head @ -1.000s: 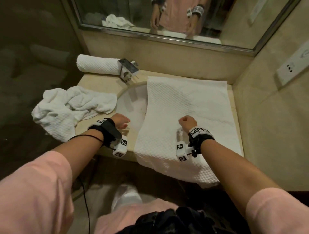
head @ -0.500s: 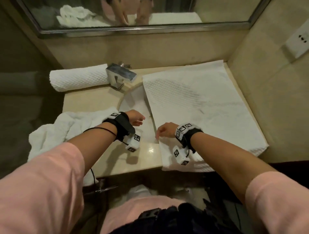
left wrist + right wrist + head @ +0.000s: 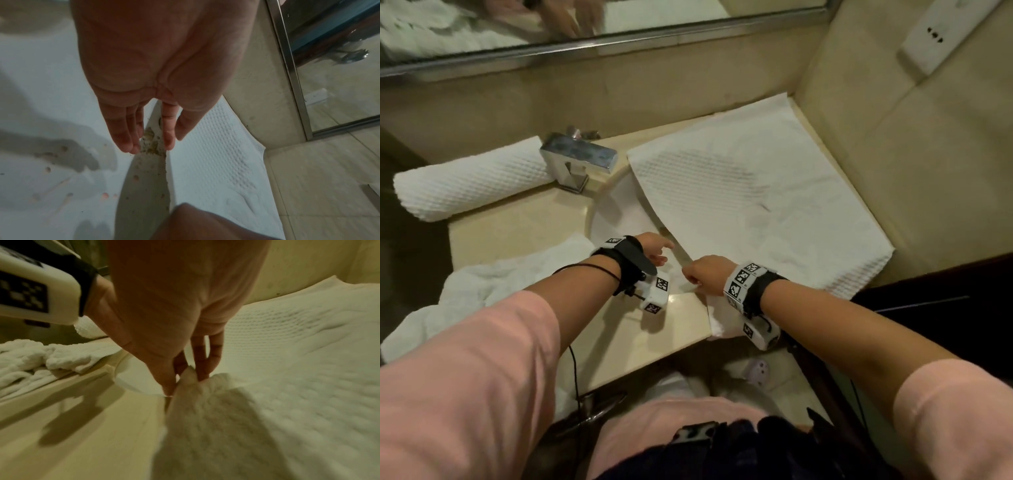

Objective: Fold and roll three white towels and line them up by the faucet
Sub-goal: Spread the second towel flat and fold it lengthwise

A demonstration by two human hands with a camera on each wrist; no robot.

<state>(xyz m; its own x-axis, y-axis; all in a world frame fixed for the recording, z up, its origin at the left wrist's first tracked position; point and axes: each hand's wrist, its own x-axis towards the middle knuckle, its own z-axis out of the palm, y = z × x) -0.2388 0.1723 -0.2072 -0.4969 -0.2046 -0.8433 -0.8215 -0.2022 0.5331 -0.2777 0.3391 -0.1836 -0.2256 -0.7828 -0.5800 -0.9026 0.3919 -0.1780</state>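
A flat white towel (image 3: pixel 750 205) is spread over the right side of the counter and part of the basin. My right hand (image 3: pixel 702 277) pinches its near left edge, a bit of cloth bunched between thumb and fingers (image 3: pixel 197 369). My left hand (image 3: pixel 657 250) hovers over the basin just left of that edge, fingers (image 3: pixel 127 134) straight and holding nothing. One rolled towel (image 3: pixel 472 178) lies left of the faucet (image 3: pixel 577 161). A crumpled towel (image 3: pixel 496 287) sits on the counter's left front, partly under my left forearm.
The sink basin (image 3: pixel 619 219) lies between the faucet and my hands, half covered by the flat towel. A mirror (image 3: pixel 551 27) runs along the back wall. The side wall with a socket plate (image 3: pixel 941 37) stands close on the right.
My right hand slid left along the flat towel to its near left edge and pinched it. The left hand came closer to it over the basin. The head view tilted down.
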